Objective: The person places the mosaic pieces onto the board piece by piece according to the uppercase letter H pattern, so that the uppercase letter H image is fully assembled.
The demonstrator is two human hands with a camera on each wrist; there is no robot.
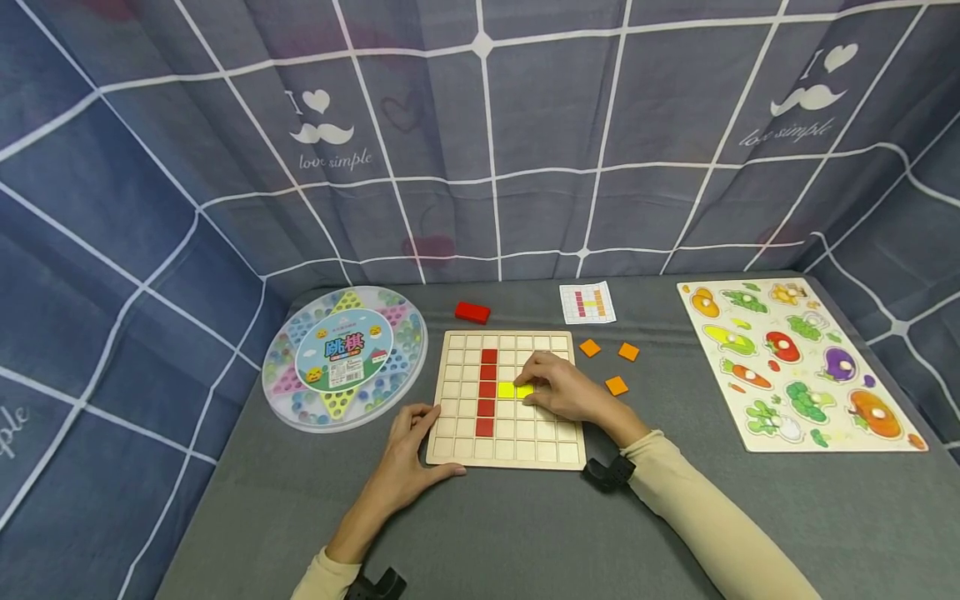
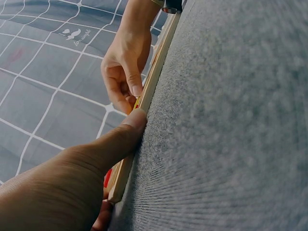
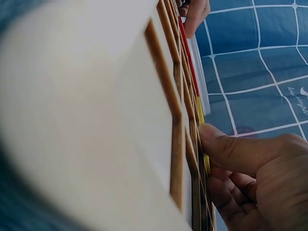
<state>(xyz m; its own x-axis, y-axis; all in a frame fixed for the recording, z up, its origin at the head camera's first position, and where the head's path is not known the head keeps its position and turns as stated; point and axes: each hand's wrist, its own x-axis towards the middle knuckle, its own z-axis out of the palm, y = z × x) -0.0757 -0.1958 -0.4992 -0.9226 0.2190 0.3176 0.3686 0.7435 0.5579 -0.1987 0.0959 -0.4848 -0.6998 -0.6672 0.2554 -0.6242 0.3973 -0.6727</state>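
Note:
A wooden grid board [image 1: 457, 450] lies on the grey cloth. Several red square tiles [image 1: 487, 390] form a column on it, and yellow tiles [image 1: 506, 390] run rightward from that column. My left hand [image 1: 408, 454] holds the board's near left corner, fingers along the left edge and thumb at the front edge; the left wrist view shows the thumb [image 2: 134, 120] against the wood. Above the board my right hand [image 1: 562, 387] pinches a yellow tile [image 3: 207, 163] between thumb and fingers, at the end of the yellow row. Its fingers partly hide that tile.
A red block [image 1: 472, 312] and a printed pattern card [image 1: 587, 302] lie behind the board. Orange tiles [image 1: 617, 386] are scattered at its right. A round checkers box [image 1: 345, 412] sits left, and a vegetable puzzle board [image 1: 810, 367] right. Gridded fabric [image 1: 540, 125] encloses the back.

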